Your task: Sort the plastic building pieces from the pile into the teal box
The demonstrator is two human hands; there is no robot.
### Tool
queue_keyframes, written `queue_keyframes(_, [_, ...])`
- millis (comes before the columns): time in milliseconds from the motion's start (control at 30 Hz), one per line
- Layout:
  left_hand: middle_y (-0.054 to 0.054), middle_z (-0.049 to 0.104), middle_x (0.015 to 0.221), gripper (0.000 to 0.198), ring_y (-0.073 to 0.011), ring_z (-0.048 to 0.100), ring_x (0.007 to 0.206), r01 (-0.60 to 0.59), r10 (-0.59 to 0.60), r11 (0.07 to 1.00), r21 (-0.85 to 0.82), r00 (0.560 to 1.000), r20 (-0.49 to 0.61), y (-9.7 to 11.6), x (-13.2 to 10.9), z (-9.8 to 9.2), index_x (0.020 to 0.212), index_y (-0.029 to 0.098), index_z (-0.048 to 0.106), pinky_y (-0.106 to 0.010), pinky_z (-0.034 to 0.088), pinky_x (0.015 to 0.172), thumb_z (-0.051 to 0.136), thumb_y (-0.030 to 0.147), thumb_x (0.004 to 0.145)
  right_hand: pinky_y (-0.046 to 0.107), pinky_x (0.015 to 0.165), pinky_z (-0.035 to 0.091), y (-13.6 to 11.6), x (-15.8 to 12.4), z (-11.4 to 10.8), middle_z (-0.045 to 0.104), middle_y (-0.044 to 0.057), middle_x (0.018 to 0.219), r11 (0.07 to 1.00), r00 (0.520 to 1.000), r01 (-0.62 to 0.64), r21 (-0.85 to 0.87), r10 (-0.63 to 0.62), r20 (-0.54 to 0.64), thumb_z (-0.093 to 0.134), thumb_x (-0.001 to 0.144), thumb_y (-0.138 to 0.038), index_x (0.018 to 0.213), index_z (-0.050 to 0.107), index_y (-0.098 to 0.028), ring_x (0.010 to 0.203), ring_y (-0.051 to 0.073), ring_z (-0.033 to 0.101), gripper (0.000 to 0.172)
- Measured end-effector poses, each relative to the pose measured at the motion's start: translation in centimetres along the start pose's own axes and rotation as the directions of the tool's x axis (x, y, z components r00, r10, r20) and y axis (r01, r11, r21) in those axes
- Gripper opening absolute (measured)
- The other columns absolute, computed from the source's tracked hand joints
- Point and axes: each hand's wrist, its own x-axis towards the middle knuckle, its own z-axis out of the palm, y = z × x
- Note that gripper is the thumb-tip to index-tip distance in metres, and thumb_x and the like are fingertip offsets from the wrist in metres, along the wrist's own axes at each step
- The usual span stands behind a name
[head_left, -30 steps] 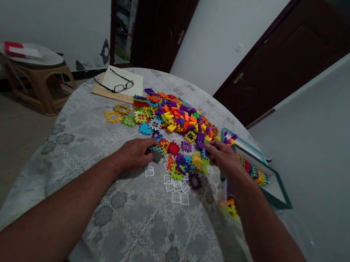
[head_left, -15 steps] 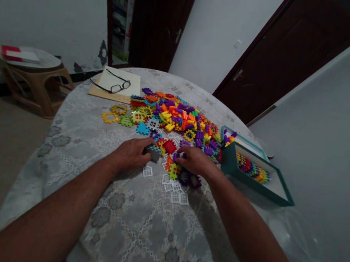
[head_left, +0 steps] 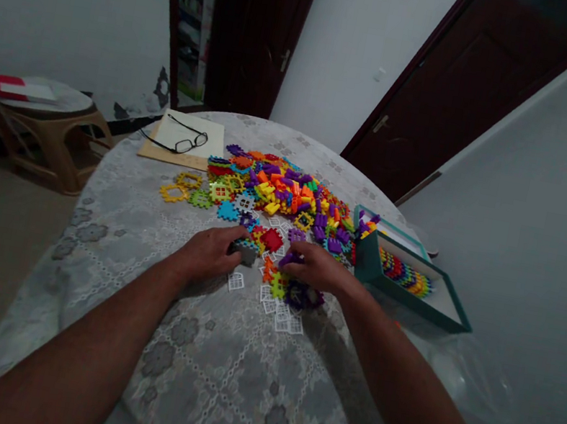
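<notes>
A heap of coloured plastic interlocking tiles (head_left: 286, 194) covers the far half of a round table with a lace cloth (head_left: 212, 367). My left hand (head_left: 210, 252) rests on the cloth with its fingers closed round a small dark stack of tiles (head_left: 246, 251). My right hand (head_left: 316, 265) lies just right of it, fingers curled on a purple tile (head_left: 287, 259). Between the two hands sits a red tile (head_left: 272, 239). White grid tiles (head_left: 286, 321) lie in front of my hands, and purple ring pieces (head_left: 302, 294) sit under my right wrist.
A teal box (head_left: 413, 304) with a row of stacked coloured tiles stands at the right. Spectacles (head_left: 180, 143) lie on a tan board at the table's far edge. A low stool (head_left: 40, 125) with a red book is on the left. Dark doors stand behind.
My right hand has come left from beside the teal box to the tiles near my left hand and closed on a purple piece. The left hand has stayed put.
</notes>
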Motion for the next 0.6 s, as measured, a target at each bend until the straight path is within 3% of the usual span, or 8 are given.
queue_keyframes(133, [-0.01,0.08,0.127,0.046,-0.0312,0.074,0.111,-0.001,0.001,1.0,0.005,1.0,-0.009,-0.5,0.1,0.1,0.133,0.025,0.071,-0.04,0.055,0.095,0.058,0.03,0.089,0.022,0.063,0.043,2.7,-1.2,-3.4,0.069,-0.003,0.081,0.966,0.996,-0.082,0.243,0.072,0.049,0.074,0.095,-0.027,0.096,0.072,-0.02,0.071,0.014,0.061,0.007])
queue_keyframes(233, [-0.009,0.081,0.125,0.046,-0.0308,0.075,0.108,0.001,-0.001,1.0,0.019,1.0,-0.006,-0.6,0.2,0.1,0.133,0.026,0.071,-0.039,0.056,0.094,0.058,0.034,0.09,0.021,0.056,0.042,5.9,-1.6,-7.2,0.068,-0.003,0.075,0.921,0.974,-0.185,0.342,0.219,-0.063,0.073,0.095,-0.026,0.098,0.074,-0.019,0.062,0.012,0.057,0.007])
queue_keyframes(300, [-0.009,0.081,0.127,0.046,-0.0304,0.075,0.108,0.02,-0.02,0.999,0.031,1.0,-0.002,-0.5,0.1,0.0,0.133,0.027,0.071,-0.039,0.056,0.095,0.058,0.037,0.09,0.021,0.056,0.042,8.5,-1.5,-9.8,0.07,-0.002,0.074,0.89,0.903,-0.263,0.372,0.363,-0.23,0.077,0.091,-0.023,0.095,0.076,-0.018,0.061,0.011,0.058,0.006])
queue_keyframes(367, [-0.008,0.081,0.128,0.046,-0.0301,0.075,0.111,0.044,-0.044,0.999,0.031,0.999,-0.016,-0.3,0.1,-0.1,0.133,0.027,0.071,-0.038,0.056,0.095,0.057,0.038,0.09,0.02,0.057,0.043,11.0,-1.3,-12.2,0.069,-0.001,0.069,0.847,0.781,-0.335,0.414,0.495,-0.381,0.081,0.086,-0.021,0.089,0.077,-0.016,0.061,0.011,0.059,0.006])
queue_keyframes(433, [-0.007,0.082,0.127,0.047,-0.0296,0.075,0.11,0.049,-0.049,0.999,0.016,0.999,-0.024,-0.2,0.0,-0.2,0.133,0.028,0.072,-0.037,0.056,0.095,0.056,0.039,0.09,0.021,0.057,0.044,13.2,-0.9,-14.0,0.067,0.0,0.064,0.809,0.684,-0.376,0.453,0.572,-0.453,0.085,0.082,-0.021,0.085,0.077,-0.015,0.06,0.012,0.059,0.01])
queue_keyframes(600, [-0.005,0.083,0.114,0.048,-0.0298,0.075,0.099,0.061,-0.061,0.998,-0.005,0.998,-0.003,-0.3,0.1,-0.3,0.13,0.028,0.073,-0.037,0.056,0.087,0.056,0.041,0.087,0.025,0.056,0.047,16.4,-0.3,-15.7,0.064,0.002,0.057,0.765,0.588,-0.386,0.515,0.634,-0.502,0.092,0.075,-0.025,0.08,0.076,-0.013,0.058,0.015,0.061,0.02])
